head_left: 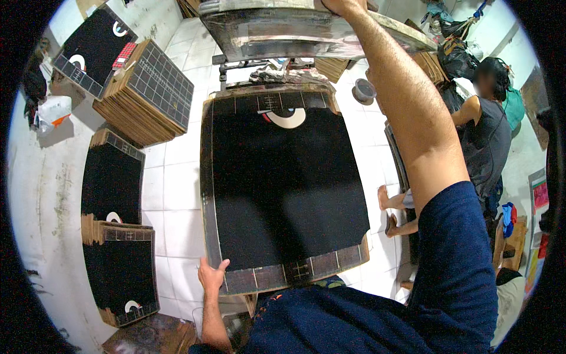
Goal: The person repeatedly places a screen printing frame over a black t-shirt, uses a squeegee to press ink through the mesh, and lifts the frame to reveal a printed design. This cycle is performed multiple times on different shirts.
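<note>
A board [242, 281] lies before me with a piece of black fabric [289, 177] spread flat over most of it. Near the far edge the fabric bears a white curved print [287, 120] with a little red and blue. My left hand [213, 274] grips the board's near left corner, thumb on top and fingers at the side edge. Beyond the board, a stained screen-printing frame [283, 38] is tilted up. Stretched far forward, my right hand [344, 6] is closed over that frame's upper edge; the top of the picture cuts part of it off.
On the left stands a tall stack of boards [141, 94] with a gridded top. More black fabric pieces [112, 177] on boards line the left wall. A grey tub [364, 90] sits beyond the board's far right corner. At right, a person [486, 130] works close by.
</note>
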Demonstrator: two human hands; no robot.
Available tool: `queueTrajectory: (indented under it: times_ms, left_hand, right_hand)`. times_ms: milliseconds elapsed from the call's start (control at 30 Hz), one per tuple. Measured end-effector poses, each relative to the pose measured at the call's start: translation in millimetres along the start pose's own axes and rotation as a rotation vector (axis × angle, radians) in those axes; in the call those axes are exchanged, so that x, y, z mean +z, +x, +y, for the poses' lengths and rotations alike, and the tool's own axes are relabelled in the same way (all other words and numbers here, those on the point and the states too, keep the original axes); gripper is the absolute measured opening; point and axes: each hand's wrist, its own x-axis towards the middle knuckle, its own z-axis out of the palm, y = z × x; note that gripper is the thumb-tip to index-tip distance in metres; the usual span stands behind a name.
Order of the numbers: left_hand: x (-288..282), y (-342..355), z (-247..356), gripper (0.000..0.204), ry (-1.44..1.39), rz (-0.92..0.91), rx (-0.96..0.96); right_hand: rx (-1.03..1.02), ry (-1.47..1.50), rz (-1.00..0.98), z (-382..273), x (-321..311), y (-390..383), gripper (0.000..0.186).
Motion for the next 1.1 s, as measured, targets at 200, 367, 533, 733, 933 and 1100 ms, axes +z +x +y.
queueTrajectory:
  times_ms: [200,367,533,733,933,1100]
  left_hand:
    - [1.3,26.4,14.2,0.088,-0.012,-0.068,-0.075]
    - [11.2,35.3,-0.4,0.096,0.058,-0.091,-0.156]
    - [14.6,52.0,17.3,0.101,0.120,-0.223,-0.211]
    - [-24.8,113.3,225.7,0.085,-0.824,-0.126,0.275]
    - [-30.4,116.6,338.2,0.082,-1.855,-0.251,-0.488]
    - [57.5,106.0,258.6,0.094,-1.715,-0.269,-0.957]
  right_hand:
    - [0.095,0.036,-0.095,-7.2,-2.8,16.8,0.044]
    - [0.004,-0.069,-0.032,-0.8,5.0,23.1,0.039]
    - [-0.064,-0.181,0.022,7.6,14.2,-5.5,0.046]
    - [-0.195,-0.011,0.117,8.4,-7.4,-133.3,0.034]
    - [-0.129,0.040,0.010,1.3,-10.0,-300.1,0.026]
    - [-0.040,0.060,-0.347,26.4,44.5,-365.9,0.051]
